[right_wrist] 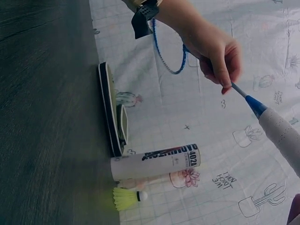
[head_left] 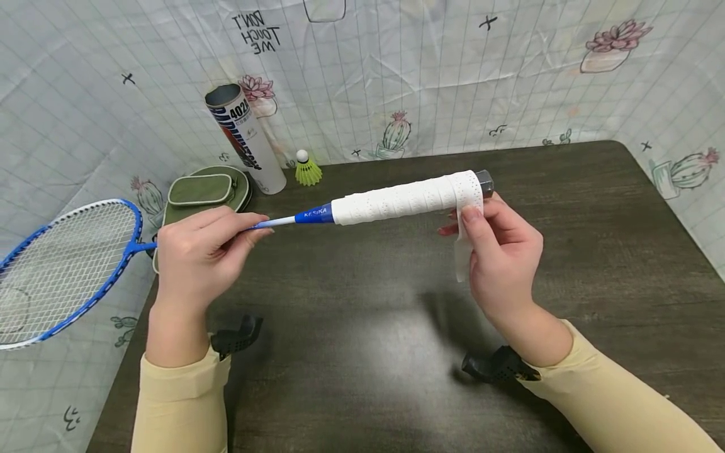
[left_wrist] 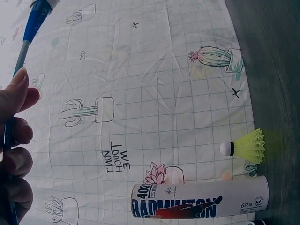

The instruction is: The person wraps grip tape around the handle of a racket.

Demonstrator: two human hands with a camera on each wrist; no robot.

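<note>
the one dark wooden table (head_left: 595,264) fills the lower half of the head view, backed by a white gridded cloth (head_left: 396,75) printed with cacti and the words "don't touch me". above the table, held level in the air between both hands, is a single badminton racket (head_left: 306,216): a blue-framed head with white strings out past the table's left edge, a thin pale shaft, a blue cone marked "kesika", then a handle wound in white perforated grip tape with a dark butt cap at the right end. one loose tail of white grip tape (head_left: 464,251) hangs down from the handle's end. the left hand (head_left: 198,251) has its fingers curled around the shaft, pinching it just left of the blue cone. the right hand (head_left: 501,258) is closed on the tape tail, thumb pressing it just beneath the handle. at the far left of the table lies one green zip case (head_left: 201,189), touching or just beside one upright white shuttlecock tube (head_left: 246,141), open at the top. near the tube stands one yellow shuttlecock (head_left: 308,168) with a white cork.
</note>
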